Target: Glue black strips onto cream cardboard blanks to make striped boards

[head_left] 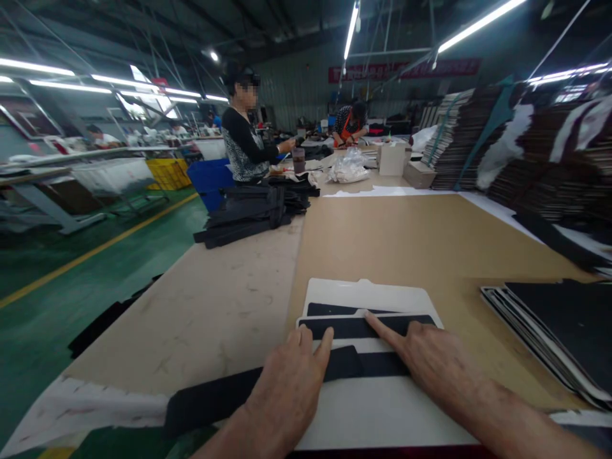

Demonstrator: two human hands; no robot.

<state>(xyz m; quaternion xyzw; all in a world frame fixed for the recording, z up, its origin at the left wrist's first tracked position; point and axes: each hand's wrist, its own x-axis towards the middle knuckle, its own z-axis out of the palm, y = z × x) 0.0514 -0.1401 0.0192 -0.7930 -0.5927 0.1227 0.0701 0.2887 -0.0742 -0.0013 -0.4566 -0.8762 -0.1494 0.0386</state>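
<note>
Left hand (287, 382) and right hand (430, 363), grip apart, flat on black strip (345, 328); banner (406, 69) illegible.

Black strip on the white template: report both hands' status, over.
Left hand flat, fingertips on black strip. Right hand index finger on same strip. Strip lies on white template. Black sheet stack apart, to the right.

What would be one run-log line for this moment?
left hand: fingertips on black strip | right hand: forefinger on same strip | beneath: white card on table
</note>
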